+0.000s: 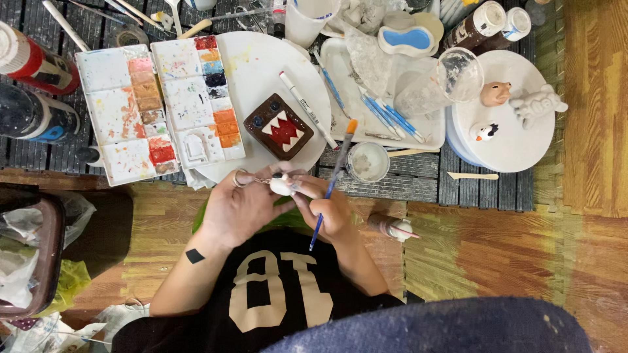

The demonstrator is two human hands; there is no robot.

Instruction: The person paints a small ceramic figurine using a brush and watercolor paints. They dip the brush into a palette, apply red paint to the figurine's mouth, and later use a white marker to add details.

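My left hand (243,204) holds a small white clay figure (282,185) with a metal key ring (241,178) attached, just above my lap. My right hand (332,210) grips a thin blue-handled paintbrush (337,168) and touches the figure from the right. The brush's orange-tipped end points away from me, toward a small round cup (367,161). Just beyond my hands, a brown square piece with a red mouth and white teeth (278,126) lies on a white round plate (261,72).
A white paint palette (157,108) with reds, oranges and browns sits left of the plate, paint bottles (33,65) beside it. A white tray (418,127) holds blue brushes and a clear cup (451,77). A round white board (517,140) carries small figurines. A small bottle (391,227) lies on the floor.
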